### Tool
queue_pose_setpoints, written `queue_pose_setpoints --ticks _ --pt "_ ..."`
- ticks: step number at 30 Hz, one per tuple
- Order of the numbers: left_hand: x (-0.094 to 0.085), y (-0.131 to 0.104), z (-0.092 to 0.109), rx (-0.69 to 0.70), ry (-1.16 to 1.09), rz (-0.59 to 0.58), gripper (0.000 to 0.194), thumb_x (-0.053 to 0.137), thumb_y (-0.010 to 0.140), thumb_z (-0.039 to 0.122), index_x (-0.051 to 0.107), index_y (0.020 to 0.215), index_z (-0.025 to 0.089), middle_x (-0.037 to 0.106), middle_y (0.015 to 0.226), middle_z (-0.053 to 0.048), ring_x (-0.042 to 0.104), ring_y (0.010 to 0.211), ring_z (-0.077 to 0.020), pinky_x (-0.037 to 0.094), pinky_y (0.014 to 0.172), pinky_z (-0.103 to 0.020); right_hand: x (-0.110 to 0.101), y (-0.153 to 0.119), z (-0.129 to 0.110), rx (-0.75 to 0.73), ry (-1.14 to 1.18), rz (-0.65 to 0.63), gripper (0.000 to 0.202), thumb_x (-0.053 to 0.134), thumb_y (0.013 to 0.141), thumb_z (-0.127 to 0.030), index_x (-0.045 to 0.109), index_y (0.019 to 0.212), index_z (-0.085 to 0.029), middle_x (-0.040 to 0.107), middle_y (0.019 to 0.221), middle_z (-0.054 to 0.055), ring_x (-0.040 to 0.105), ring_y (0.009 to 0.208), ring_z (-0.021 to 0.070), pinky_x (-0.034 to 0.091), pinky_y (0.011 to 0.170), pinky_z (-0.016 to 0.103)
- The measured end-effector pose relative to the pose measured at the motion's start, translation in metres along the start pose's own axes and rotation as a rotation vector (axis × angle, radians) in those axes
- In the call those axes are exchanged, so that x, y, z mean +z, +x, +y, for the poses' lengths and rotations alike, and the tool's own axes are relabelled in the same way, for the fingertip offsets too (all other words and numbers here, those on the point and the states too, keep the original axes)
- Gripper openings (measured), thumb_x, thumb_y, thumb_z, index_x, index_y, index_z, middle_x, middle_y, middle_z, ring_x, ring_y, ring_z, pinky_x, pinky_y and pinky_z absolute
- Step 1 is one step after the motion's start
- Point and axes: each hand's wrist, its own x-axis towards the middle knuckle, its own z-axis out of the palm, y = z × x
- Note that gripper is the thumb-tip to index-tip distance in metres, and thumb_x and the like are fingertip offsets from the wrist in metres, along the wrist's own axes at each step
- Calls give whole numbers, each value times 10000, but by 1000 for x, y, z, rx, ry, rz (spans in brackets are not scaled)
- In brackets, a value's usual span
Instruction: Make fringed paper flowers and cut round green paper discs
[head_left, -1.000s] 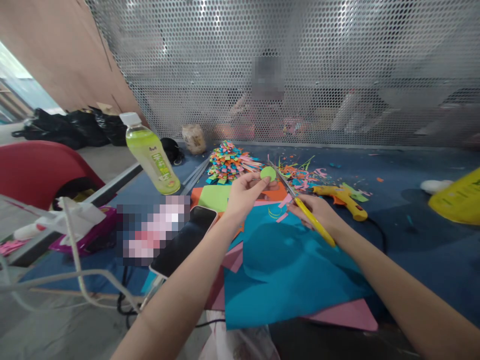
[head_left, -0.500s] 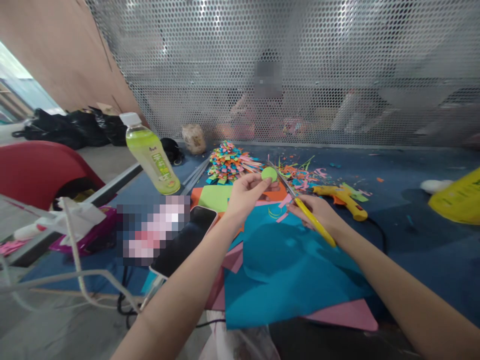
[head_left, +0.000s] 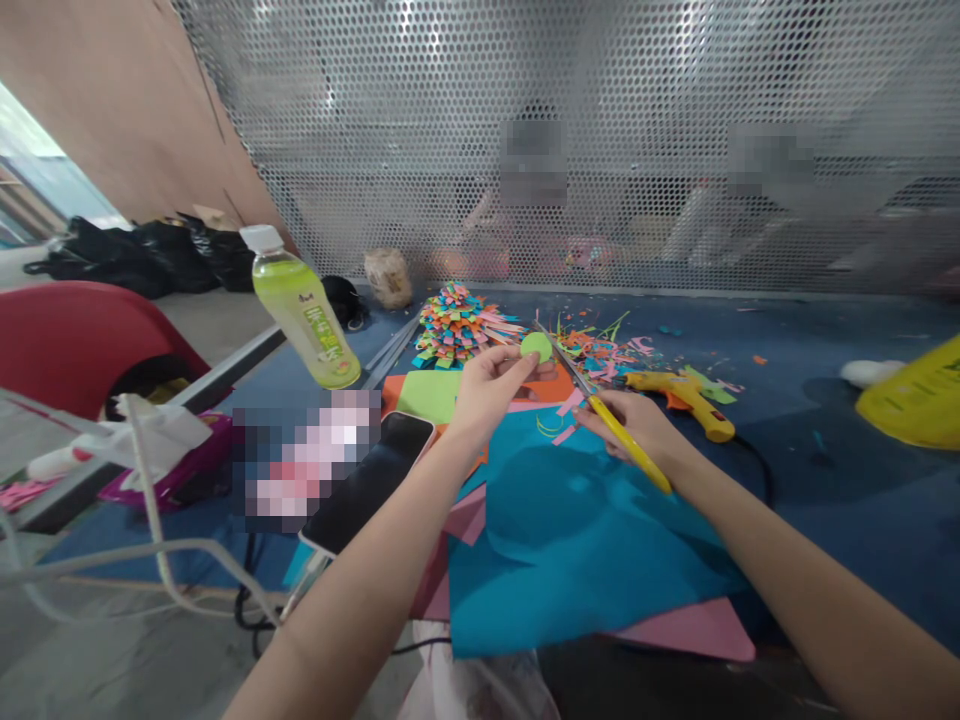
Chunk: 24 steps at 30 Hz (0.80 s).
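Observation:
Between the thumb and fingers of my left hand (head_left: 501,378) is a small round green paper disc (head_left: 536,347). My right hand (head_left: 636,425) is closed round yellow-handled scissors (head_left: 624,437), whose blades point up and left and lie close by the disc's right edge. Whether the blades touch the disc I cannot tell. Below both hands lies a large blue sheet (head_left: 570,540) with pink sheets (head_left: 694,628) partly under it. Just beyond my left hand stands a cone-shaped pile of colourful paper strips (head_left: 452,328).
Loose paper scraps (head_left: 600,350) are strewn behind the hands. A yellow glue gun (head_left: 690,395) lies to the right with its cord. At left are a green drink bottle (head_left: 304,310), a phone (head_left: 367,485) and a purple tissue box (head_left: 180,465). A perforated metal panel (head_left: 600,130) stands behind.
The green disc and my left fingers have shifted very slightly left. My right hand and the scissors look almost still.

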Motion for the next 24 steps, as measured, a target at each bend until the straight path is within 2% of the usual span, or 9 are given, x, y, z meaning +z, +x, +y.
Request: queue_pose_setpoints --ticks 13,24 --pt "0 -1 2 1 6 16 302 753 627 375 565 710 154 723 733 -83 708 752 -213 496 512 -221 -1 -1 -2 9 -12 -6 433 563 730 -605 431 600 -214 324 446 -60 367 410 102 228 427 254" --pt "-1 0 2 14 3 23 311 749 627 392 572 726 156 724 750 -96 709 775 -236 503 513 -242 -1 1 0 0 -20 -2 464 548 715 -641 428 584 -212 303 435 -58 347 401 98 208 418 256"
